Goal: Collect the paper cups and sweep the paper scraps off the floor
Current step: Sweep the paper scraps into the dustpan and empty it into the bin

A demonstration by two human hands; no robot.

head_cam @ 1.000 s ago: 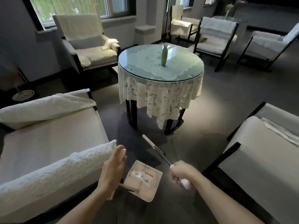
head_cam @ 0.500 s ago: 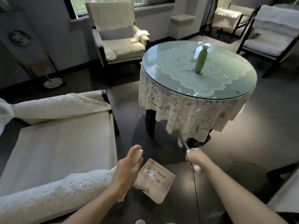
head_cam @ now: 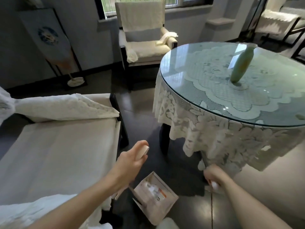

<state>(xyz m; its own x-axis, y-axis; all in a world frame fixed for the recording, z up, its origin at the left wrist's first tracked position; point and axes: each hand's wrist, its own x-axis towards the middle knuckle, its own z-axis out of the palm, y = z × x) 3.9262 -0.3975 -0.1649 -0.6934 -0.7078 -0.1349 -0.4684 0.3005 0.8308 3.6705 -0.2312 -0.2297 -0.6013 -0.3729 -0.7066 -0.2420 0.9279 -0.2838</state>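
Beige plastic dustpan (head_cam: pixel 162 206) is held low over the dark floor (head_cam: pixel 145 113), near the table (head_cam: pixel 166 90) leg, with white paper scraps (head_cam: pixel 152 190) and an orange-printed bit lying inside it. The left hand (head_cam: pixel 130 164) is wrapped round the top of the dustpan's upright handle, fingers curled. The right hand (head_cam: pixel 214 176) is closed in a fist round a white-ended broom handle (head_cam: pixel 214 185), just below the lace cloth (head_cam: pixel 214 138) hem. The step is judged to be carrying pan and broom to the next patch. The pan is best tipped back so nothing is spilled, then its lip laid flat on the floor and scraps drawn in with short strokes; the lace hem should be avoided. The broom's shaft and head are not made out. No paper cups are seen and no loose scraps show on the visible floor. The space under the cloth is hidden. A pale rounded thing (head_cam: pixel 166 223) is cut off at the bottom edge; what it is cannot be told. The green vase (head_cam: pixel 241 63) on the glass is blurred.
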